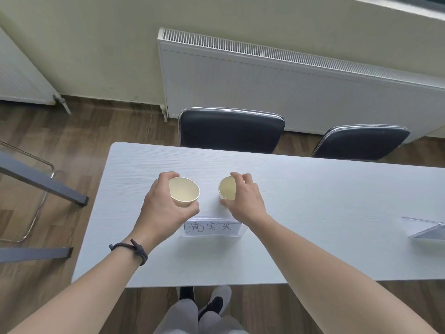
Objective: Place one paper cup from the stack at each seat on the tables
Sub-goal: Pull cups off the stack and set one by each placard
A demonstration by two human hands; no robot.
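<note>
Two cream paper cups are in my hands over the white table (313, 201). My left hand (163, 206) is wrapped around the left paper cup (184, 192), or a short stack of cups, its mouth facing up. My right hand (244, 198) grips the rim of the right paper cup (227, 188) from above and the right side; its base looks to be at the table top. Both cups sit just beyond a clear name card holder (213, 227) with handwritten characters, across from a dark chair (231, 130).
A second dark chair (360, 142) stands at the far side to the right, with another clear card holder (427, 230) near it. White radiators line the wall behind. A grey table frame (43, 182) stands at left on the wood floor.
</note>
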